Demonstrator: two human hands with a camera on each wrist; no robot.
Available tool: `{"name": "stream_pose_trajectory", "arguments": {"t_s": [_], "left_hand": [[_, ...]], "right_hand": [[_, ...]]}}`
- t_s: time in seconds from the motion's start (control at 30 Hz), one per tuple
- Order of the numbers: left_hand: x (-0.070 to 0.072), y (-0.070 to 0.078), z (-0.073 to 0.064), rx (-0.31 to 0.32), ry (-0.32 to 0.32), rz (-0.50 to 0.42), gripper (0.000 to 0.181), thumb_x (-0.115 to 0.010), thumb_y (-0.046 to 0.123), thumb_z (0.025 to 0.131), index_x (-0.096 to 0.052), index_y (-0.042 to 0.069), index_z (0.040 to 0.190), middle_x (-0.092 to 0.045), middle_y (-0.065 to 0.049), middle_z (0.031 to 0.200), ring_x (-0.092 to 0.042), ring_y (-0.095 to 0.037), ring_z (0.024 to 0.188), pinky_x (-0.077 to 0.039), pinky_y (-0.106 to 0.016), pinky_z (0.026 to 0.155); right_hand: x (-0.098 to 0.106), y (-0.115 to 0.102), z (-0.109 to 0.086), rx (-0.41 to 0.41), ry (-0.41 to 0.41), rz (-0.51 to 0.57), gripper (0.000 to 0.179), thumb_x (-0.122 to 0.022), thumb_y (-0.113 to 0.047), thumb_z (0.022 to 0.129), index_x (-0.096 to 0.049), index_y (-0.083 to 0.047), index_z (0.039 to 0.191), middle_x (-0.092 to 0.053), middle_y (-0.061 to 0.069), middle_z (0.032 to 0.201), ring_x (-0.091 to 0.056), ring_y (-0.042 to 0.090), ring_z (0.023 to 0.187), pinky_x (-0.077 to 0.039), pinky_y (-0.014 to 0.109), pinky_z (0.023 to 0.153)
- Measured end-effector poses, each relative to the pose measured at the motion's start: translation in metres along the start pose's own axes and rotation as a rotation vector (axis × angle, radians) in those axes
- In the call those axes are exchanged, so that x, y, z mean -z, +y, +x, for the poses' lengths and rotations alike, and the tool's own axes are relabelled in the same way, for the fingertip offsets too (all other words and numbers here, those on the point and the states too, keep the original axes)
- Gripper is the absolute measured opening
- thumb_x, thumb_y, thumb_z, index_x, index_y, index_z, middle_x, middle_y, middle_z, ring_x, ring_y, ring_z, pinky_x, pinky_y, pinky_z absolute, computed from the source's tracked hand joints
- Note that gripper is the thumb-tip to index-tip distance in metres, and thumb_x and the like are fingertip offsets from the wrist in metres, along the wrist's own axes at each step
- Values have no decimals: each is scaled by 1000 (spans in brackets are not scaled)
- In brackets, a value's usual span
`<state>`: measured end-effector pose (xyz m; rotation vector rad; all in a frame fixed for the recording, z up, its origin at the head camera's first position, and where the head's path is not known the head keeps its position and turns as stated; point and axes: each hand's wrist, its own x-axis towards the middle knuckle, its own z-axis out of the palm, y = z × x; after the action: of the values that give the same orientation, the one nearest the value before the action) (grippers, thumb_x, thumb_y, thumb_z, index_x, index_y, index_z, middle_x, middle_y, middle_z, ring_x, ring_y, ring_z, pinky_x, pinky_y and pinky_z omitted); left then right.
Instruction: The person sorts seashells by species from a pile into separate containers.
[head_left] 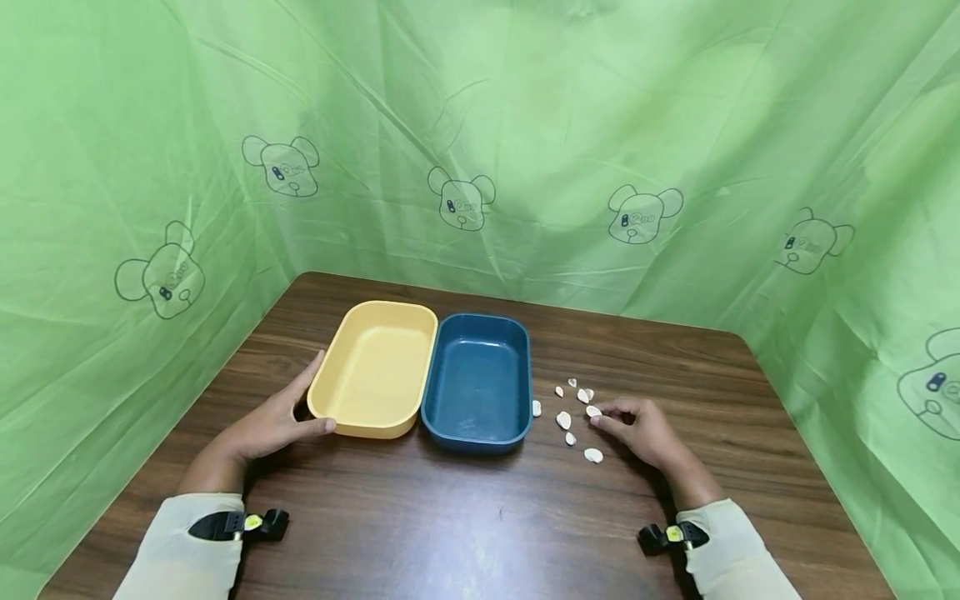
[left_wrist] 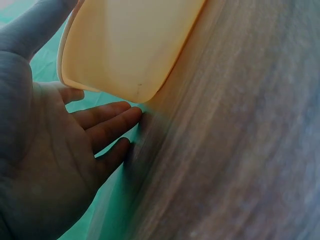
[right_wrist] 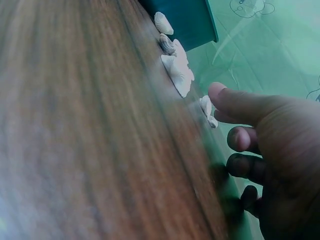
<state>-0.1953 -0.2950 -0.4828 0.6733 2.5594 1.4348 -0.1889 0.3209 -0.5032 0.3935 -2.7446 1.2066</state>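
Observation:
My left hand spans the near left corner of a yellow tray, thumb along its front wall and fingers beside its left wall. In the left wrist view, the fingers are mostly straight beside the yellow tray. On the right, my right hand pinches a white seashell between thumb and index finger, low over the table. Several other seashells lie around it, among them one shell to its left and another shell nearer me. The right wrist view shows the thumb beside a pale shell.
A dark blue tray stands against the yellow one, on its right. One shell lies close to the blue tray's right wall. Green cloth with bear drawings hangs around the brown wooden table.

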Motion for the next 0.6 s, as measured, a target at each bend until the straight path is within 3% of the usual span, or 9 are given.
{"name": "stream_pose_trajectory", "arguments": {"t_s": [0.23, 0.43, 0.5, 0.6], "left_hand": [[1, 4, 2, 18, -1, 30, 118, -84, 19, 96, 2, 25, 178, -2, -29, 182, -15, -56, 162, -17, 1, 109], [0, 4, -1, 55, 4, 69, 119, -84, 23, 96, 2, 27, 178, -4, -24, 184, -15, -53, 164, -21, -31, 130], [0, 4, -1, 58, 6, 73, 119, -84, 24, 95, 2, 29, 178, -4, -23, 184, -15, -53, 164, -21, -29, 129], [0, 3, -2, 42, 5, 55, 119, -84, 22, 95, 2, 30, 178, -4, -23, 184, -15, -54, 163, -19, -13, 121]], "right_hand": [[2, -9, 1, -21, 35, 23, 9, -85, -13, 96, -88, -9, 103, -84, 7, 94, -64, -3, 80, -52, 19, 71], [4, -27, 7, 12, 90, 23, 9, -85, -11, 95, -87, -7, 103, -68, -2, 74, -53, 1, 66, -45, 22, 56], [3, -33, 9, 38, 110, 24, 9, -86, -10, 95, -87, -6, 103, -64, -4, 72, -51, 1, 65, -43, 22, 55], [0, -42, 14, 72, 128, 43, 9, -86, -8, 94, -87, -5, 103, -63, -4, 71, -50, 1, 64, -42, 21, 55]]}}
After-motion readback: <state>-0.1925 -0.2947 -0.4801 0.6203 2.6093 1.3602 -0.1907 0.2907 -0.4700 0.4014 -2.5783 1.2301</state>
